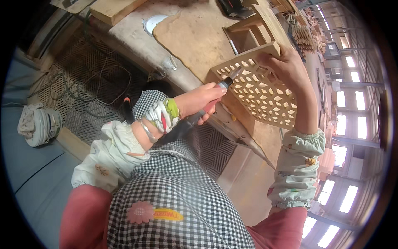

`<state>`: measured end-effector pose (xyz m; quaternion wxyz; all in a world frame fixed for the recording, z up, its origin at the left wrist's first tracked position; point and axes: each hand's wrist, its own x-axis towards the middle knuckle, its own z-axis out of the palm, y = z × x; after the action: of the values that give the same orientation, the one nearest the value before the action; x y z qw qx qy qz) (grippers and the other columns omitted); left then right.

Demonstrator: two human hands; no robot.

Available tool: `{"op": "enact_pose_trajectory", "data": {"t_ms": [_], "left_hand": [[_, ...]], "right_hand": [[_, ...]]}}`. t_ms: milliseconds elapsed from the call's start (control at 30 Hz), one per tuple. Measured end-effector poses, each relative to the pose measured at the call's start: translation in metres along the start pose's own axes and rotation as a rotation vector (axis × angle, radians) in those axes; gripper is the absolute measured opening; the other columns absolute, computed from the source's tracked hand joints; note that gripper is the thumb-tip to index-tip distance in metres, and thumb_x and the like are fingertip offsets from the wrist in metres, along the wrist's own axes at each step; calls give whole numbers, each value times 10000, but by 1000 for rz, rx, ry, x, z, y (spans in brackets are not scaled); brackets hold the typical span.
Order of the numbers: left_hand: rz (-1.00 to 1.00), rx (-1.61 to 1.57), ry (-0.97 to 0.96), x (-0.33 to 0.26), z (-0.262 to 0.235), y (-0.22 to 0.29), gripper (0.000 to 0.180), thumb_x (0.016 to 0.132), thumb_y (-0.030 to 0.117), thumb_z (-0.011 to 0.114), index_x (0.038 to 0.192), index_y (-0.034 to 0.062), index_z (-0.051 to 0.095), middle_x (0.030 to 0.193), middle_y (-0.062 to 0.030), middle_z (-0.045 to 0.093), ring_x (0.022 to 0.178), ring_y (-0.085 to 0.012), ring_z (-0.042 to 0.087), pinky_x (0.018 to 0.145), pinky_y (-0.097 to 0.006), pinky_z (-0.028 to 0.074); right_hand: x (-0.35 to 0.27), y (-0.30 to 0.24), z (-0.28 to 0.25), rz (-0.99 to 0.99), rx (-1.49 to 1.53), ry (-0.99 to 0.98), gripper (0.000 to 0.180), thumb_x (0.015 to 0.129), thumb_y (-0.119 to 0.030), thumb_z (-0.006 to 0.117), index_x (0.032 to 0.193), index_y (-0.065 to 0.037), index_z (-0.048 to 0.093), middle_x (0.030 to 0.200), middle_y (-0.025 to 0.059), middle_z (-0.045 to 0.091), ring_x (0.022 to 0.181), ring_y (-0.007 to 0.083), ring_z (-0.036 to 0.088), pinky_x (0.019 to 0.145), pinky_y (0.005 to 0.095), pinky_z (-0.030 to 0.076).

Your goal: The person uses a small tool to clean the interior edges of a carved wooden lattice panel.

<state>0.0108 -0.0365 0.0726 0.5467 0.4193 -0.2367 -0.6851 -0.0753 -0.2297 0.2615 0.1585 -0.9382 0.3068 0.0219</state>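
My left hand (202, 99) is closed round a red-handled tool (226, 82) with a black collar and a slim pointed metal tip; its exact kind is unclear. The tip reaches the upper left part of a wooden lattice panel (265, 101), pierced with many small angular holes. Whether tip and wood touch, I cannot tell. My right hand (286, 68) grips the panel by its upper right edge, holding it tilted above the workbench (199, 25). A plain wooden side (238, 110) shows beneath the panel's left edge.
A wooden frame (259, 27) stands behind the panel, with a black object (234, 8) beyond it. A thick board (116, 9) and a round whitish disc (154, 24) lie on the bench. On the left floor are a white bucket (45, 126) and loose hoses (76, 93).
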Motion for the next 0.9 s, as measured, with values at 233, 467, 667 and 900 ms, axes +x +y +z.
{"op": "enact_pose_trajectory", "data": {"t_ms": [233,467,667,900], "left_hand": [[-7,-95,-96,4,-9,-9,339,1124,436,444,1085,99,438,678,-28,534,476,-98,532,398,-261,449],[-27,-185,-163,-2,-11,-22,370,1116,463,449,1099,93,439,685,-23,516,496,-92,511,412,-265,449],[-55,-165,-126,7,-13,-13,398,1109,482,460,1122,84,454,699,-23,513,487,-88,511,392,-254,435],[-30,-56,-79,2,-16,-13,368,1104,468,473,1087,101,466,707,-8,517,496,-82,514,406,-261,443]], "right_hand": [[0,5,5,8,101,-24,322,931,-347,764,1075,-59,762,850,46,761,690,123,688,638,301,543],[-3,2,10,50,162,4,265,941,-293,777,1042,-49,765,833,17,767,659,74,640,606,265,523],[-7,-8,10,90,143,1,236,947,-267,769,1046,-53,767,833,12,767,660,62,633,603,251,515],[-5,-11,11,91,113,16,248,950,-261,760,1076,-47,765,821,23,762,648,71,651,598,252,525]]}}
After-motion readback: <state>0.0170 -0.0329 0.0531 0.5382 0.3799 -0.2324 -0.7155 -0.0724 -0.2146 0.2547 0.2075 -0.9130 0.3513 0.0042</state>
